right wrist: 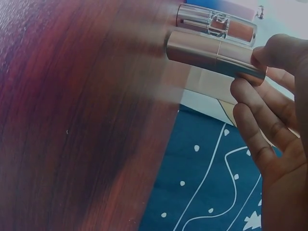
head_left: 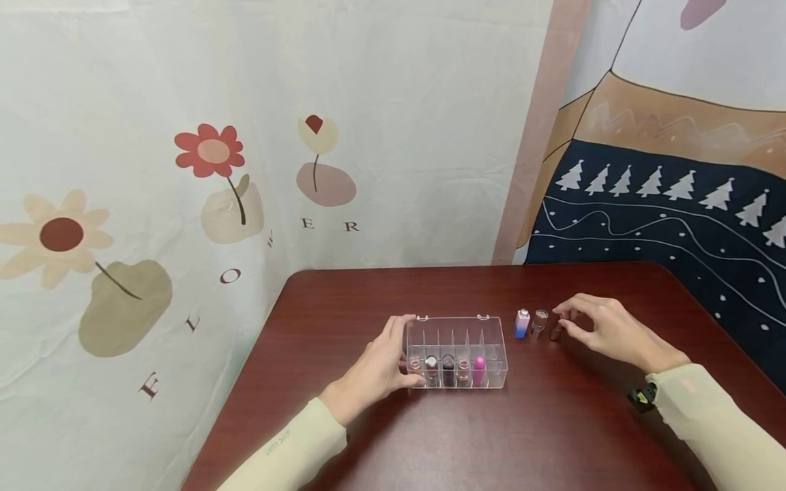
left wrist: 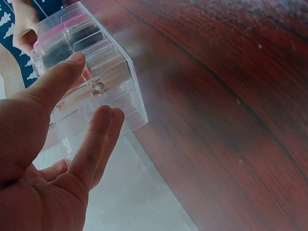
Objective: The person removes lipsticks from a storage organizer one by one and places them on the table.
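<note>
My left hand [head_left: 382,361] grips the left end of a clear plastic organizer box [head_left: 499,374], thumb at the front and fingers along the side and back. Several lip tubes stand in its front row, among them a bright pink tube [head_left: 478,372] and a dark tube [head_left: 448,372]; the back row shows bare dividers. Right of the box, my right hand [head_left: 608,329] pinches the top of a shiny rose-gold lipstick tube [right wrist: 207,50] between thumb and fingers. Beside that tube stand a clear-cased lip tube [head_left: 539,324] and a pink-and-blue tube [head_left: 522,324].
The reddish-brown table [head_left: 344,300] backs onto a pale flower-print cloth [head_left: 417,136] and a dark blue cloth with white trees [head_left: 614,225] at the right. A black watch-like band [head_left: 642,397] sits at the right sleeve.
</note>
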Tool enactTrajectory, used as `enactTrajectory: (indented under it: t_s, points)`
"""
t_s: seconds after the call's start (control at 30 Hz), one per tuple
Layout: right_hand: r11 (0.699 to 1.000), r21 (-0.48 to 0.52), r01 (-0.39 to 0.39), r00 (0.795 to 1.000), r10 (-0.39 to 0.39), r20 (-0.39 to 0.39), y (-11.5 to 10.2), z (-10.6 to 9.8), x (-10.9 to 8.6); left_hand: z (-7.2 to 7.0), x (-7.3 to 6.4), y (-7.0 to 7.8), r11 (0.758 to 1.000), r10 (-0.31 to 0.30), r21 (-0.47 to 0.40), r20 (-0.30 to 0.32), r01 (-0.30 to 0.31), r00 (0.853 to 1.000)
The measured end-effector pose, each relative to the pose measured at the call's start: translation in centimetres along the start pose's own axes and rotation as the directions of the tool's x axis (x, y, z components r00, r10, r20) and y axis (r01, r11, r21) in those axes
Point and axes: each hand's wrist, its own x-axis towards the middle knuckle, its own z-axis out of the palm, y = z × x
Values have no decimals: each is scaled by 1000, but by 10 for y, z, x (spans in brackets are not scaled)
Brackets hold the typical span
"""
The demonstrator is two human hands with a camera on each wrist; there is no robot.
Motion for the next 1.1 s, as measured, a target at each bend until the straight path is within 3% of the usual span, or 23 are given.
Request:
enactTrajectory:
  t_s: [1.1]
  points:
    - [998, -23, -60, 998, 59, -11, -1, 3, 1, 1, 0, 0, 1000, -7, -1, -1, 7, 1000]
